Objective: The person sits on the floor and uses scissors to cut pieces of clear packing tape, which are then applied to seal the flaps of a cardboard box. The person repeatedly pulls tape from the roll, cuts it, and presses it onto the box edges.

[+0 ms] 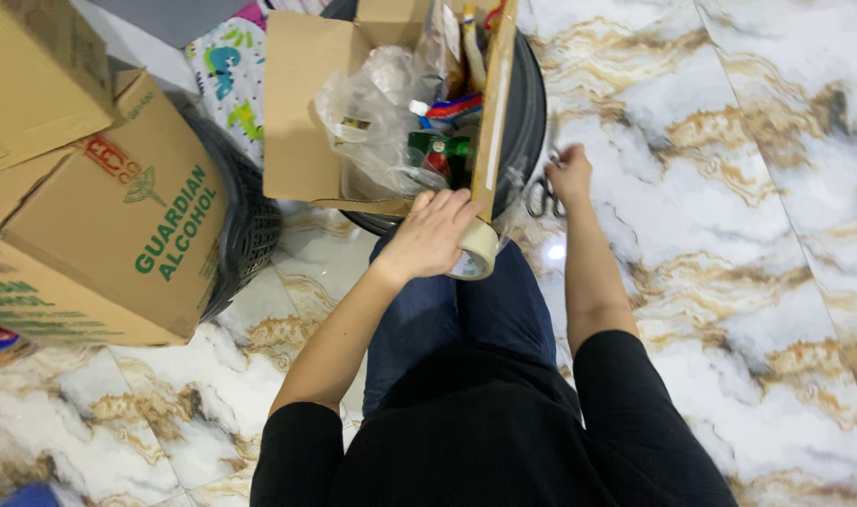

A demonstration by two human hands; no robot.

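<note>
At the bottom centre of the frame sits the person's dark top, with knees in blue jeans (466, 314) just above it. From there both forearms reach up toward the middle of the picture.

The left hand (430, 235) lies palm down at centre frame, its fingers curled over a roll of beige packing tape (475, 252) — the roll sits under the fingers and pokes out at the hand's lower right, pressed against the near edge of an open cardboard box (302, 103). So this hand is closed on the tape.

A little to the right and slightly higher, the right hand (571, 174) is closed around a pair of scissors (544, 192); the dark handles hang just left of the palm, over the marble floor (729, 235), beside the right wall of the box.

The box stands at upper centre, flaps up, resting on a round black tub (527, 113). Inside it lie crumpled clear plastic bags (372, 122), a green bottle (438, 145) and some red and blue packets.

At the far left, well apart from both hands, larger sealed cartons (109, 225) with green print are stacked against a black mesh basket (250, 225) — a patterned cloth (227, 70) shows above them.
</note>
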